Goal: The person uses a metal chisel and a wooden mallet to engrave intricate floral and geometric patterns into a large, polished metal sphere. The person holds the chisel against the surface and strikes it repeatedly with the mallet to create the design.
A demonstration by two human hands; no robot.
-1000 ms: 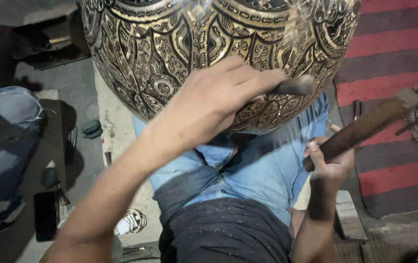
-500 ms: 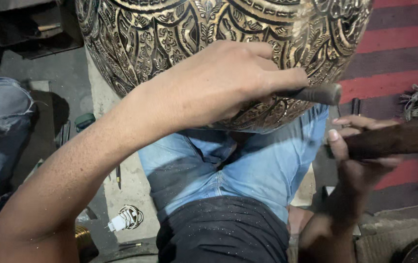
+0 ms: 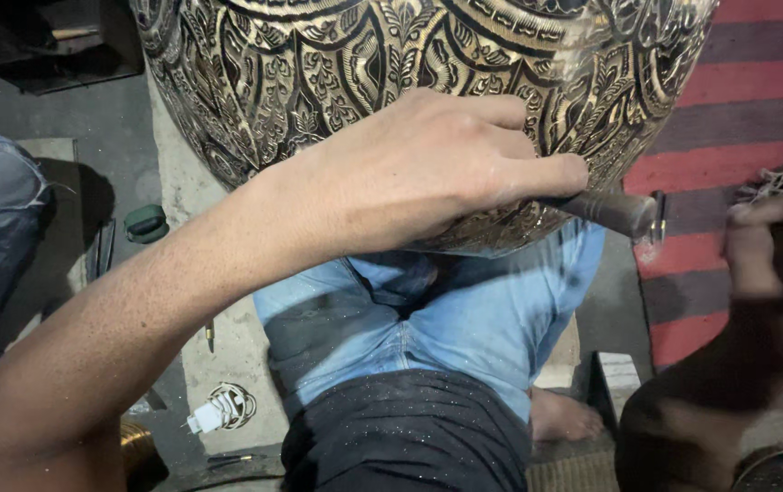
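**Inspector:** When the frame was taken, where did the left hand (image 3: 428, 173) rest?

**Assistant:** It lay against the lower curve of the engraved metal vessel (image 3: 391, 82), a large black-and-gold piece with leaf patterns, which sat over the lap in light blue jeans (image 3: 437, 319). The grip was closed around a dark metal punch (image 3: 606, 210), whose blunt end jutted out to the right past the fingertips.

**Inspector:** And the right hand (image 3: 761, 246)?

**Assistant:** It was blurred, at the right edge, just beside the punch's end. The fingers appeared curled round something dark, but I could not tell what, nor how firmly.

**Inspector:** Surroundings?

**Assistant:** A red and dark striped rug (image 3: 738, 109) lay to the right. On the grey floor (image 3: 109, 118) to the left were 1 small green object (image 3: 145, 223) and 1 coiled white cable (image 3: 223, 407). A bare foot (image 3: 565, 417) showed below the jeans.
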